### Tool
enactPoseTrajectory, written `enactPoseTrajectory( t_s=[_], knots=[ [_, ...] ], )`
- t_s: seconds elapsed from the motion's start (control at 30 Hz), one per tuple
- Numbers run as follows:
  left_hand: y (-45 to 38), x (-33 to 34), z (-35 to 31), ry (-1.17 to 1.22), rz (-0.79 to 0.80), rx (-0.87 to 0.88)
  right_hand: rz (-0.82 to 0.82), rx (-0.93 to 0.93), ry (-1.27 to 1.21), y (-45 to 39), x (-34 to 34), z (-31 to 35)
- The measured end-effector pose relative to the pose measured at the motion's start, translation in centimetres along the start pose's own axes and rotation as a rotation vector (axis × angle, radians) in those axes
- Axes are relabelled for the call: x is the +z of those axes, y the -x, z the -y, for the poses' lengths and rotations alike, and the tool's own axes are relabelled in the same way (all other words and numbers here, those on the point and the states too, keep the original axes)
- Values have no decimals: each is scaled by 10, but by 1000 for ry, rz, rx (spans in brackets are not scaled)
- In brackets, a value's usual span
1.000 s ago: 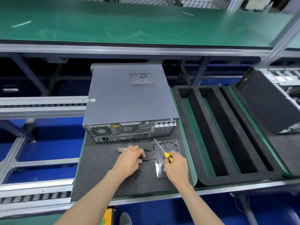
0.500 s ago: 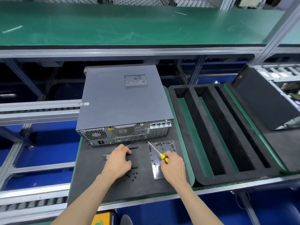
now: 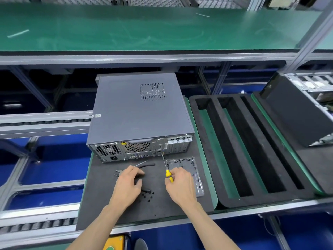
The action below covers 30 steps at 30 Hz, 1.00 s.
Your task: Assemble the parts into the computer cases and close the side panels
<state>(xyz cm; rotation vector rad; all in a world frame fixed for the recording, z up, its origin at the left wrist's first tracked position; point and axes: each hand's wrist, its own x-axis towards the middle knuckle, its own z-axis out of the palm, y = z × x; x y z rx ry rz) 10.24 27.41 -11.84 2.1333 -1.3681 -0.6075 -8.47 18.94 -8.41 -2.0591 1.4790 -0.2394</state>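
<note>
Grey steel computer case (image 3: 138, 114) lies on its side on a black foam mat (image 3: 100, 192), side panel closed on top, rear ports facing the person. Right hand (image 3: 180, 186) grips a yellow-handled screwdriver (image 3: 166, 170), whose shaft points up toward the rear panel; whether the tip touches it cannot be told. Left hand (image 3: 128, 184) rests with loosely curled fingers over black-handled pliers (image 3: 133, 170) on the mat; a firm grip cannot be told. Loose black screws (image 3: 148, 196) lie near the left hand. Clear plastic tray (image 3: 191, 165) holding screws sits just beside the right hand. Black slotted foam insert (image 3: 252, 150) lies to the right.
</note>
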Motion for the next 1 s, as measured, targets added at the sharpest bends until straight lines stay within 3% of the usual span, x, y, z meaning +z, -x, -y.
enactPoseTrajectory(
  t_s=[0.2,0.4,0.8,1.0],
  knots=[
    [3,-1,5,-73,-20,78,74,1,81,-3,16,27],
    [5,1,14,-230,66,111,122,7,203,-8,26,36],
    [7,6,24,-374,111,148,179,24,199,-14,23,37],
    [15,-13,24,-253,-34,169,-5,-88,133,-1,5,21]
  ],
)
